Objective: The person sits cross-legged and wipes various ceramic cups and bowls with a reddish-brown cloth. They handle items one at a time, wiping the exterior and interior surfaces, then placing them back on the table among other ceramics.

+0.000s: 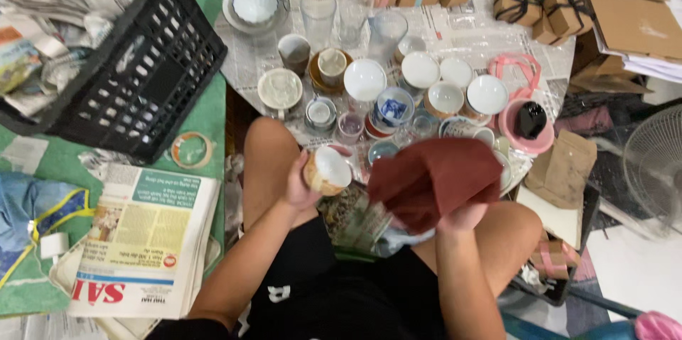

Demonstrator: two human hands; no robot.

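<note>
1. A small cup [328,169] with a white inside and a tan outer wall lies tilted in the left hand [302,184], its mouth turned up and to the right, above the person's left knee.
2. The left hand's fingers are curled closed around the cup's outer wall and base; the fingertips themselves are hidden behind it.
3. Just to the right of those fingers, a dark red cloth [433,180] hangs spread out, its near edge close to the cup but not clearly touching it.
4. The right hand [462,218] grips the cloth from below; its fingers are closed into the fabric and mostly covered by it.
5. Beyond both hands, many bowls and cups [398,91] stand on spread newspaper.
6. Well left of the left fingers sit a folded newspaper [145,240] and a black crate [135,70].
</note>
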